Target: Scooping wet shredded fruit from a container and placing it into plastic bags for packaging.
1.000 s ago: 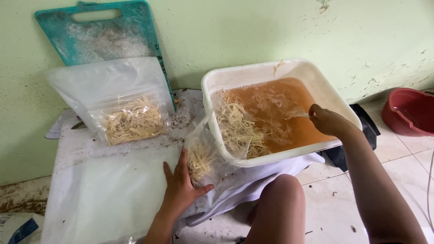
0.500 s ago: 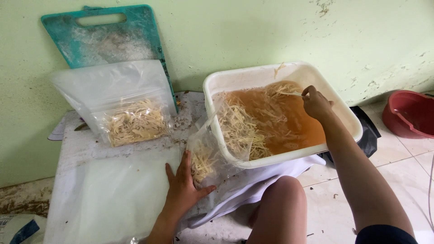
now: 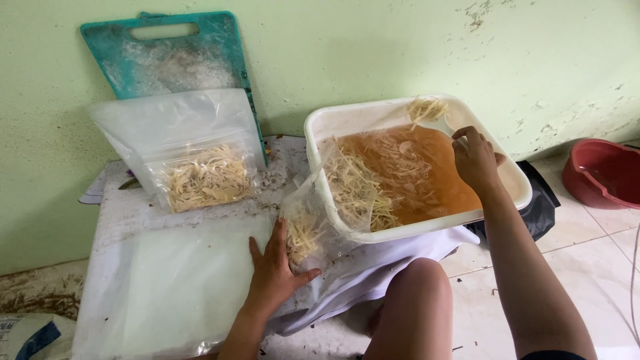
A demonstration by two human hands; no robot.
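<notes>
Right hand [image 3: 475,159] has lifted a white scoop [image 3: 437,124] of shreds [image 3: 427,107] above the tub [image 3: 427,230], fingers gripping; left hand [image 3: 275,273], flat and unclenched, steadies the open bag [image 3: 308,223]. Step: bagging; next, careful tipping.

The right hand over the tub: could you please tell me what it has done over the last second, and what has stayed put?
The right hand has moved from the tub's right edge toward the far rim, lifting a clump of pale shreds up from the orange liquid. The left hand stays flat against the open bag; the white tub and the filled bag have not shifted.

Bare plastic sheet [image 3: 167,293] at the table's near-left corner, filled bag [image 3: 193,160] blocking the far edge, white tub [image 3: 373,117] crowding the right edge.
</notes>
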